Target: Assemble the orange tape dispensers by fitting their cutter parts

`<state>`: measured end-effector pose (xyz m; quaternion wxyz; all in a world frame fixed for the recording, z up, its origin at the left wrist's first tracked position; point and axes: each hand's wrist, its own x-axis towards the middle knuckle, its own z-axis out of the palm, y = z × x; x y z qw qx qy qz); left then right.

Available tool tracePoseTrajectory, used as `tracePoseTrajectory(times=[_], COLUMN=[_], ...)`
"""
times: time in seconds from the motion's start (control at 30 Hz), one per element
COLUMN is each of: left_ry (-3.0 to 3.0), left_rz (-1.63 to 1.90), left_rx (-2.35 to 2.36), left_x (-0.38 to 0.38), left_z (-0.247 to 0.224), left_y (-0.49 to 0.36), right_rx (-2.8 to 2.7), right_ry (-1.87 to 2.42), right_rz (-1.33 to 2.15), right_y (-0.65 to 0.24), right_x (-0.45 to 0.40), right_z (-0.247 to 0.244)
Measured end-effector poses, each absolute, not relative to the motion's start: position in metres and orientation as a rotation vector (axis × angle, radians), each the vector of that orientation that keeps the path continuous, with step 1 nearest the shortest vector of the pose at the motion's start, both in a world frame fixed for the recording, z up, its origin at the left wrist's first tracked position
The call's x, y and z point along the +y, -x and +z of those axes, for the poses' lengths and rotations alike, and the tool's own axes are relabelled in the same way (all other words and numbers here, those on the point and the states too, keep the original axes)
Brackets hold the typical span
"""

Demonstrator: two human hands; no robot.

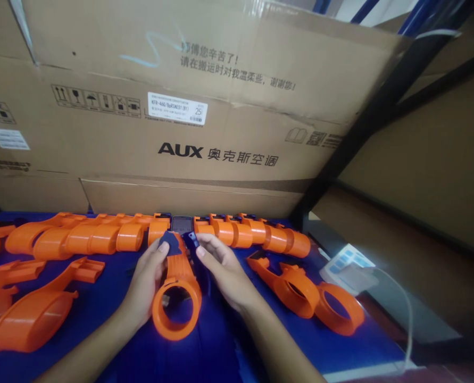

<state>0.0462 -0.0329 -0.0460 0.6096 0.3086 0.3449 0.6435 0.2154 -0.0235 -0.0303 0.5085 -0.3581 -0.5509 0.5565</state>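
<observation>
In the middle of the head view, my left hand (147,279) grips an orange plastic ring part (181,271) by its handle end, the thumb pressed on a dark blue patch (170,243) at its top. The round ring hangs toward me. To its right, my right hand (224,268) pinches a small dark blue piece (191,240) between thumb and fingers, close beside the handle. Whether the blue piece touches the orange part, I cannot tell. Just beyond both hands lies a small dark-screened device (182,224).
Several similar orange parts (97,239) stand in a row along the back of the blue tabletop (113,287). More lie at left (35,314) and right (336,308). A white device (348,268) with a cable sits at right. Behind rises a large cardboard box (229,122).
</observation>
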Motion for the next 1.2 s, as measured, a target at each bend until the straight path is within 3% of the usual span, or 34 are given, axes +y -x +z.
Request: tracePoseTrajectory(times=[0.43, 1.2], left_ry=[-0.892, -0.89], left_rz=[1.526, 1.56], left_rx=[0.773, 0.778], left_x=[-0.041, -0.042], left_z=[-0.046, -0.045], left_y=[-0.046, -0.042], right_rx=[-1.66, -1.752], right_ry=[0.805, 0.815], right_rz=[0.894, 0.911], right_y=[-0.251, -0.242], right_x=[-0.02, -0.023], right_z=[-0.006, -0.008])
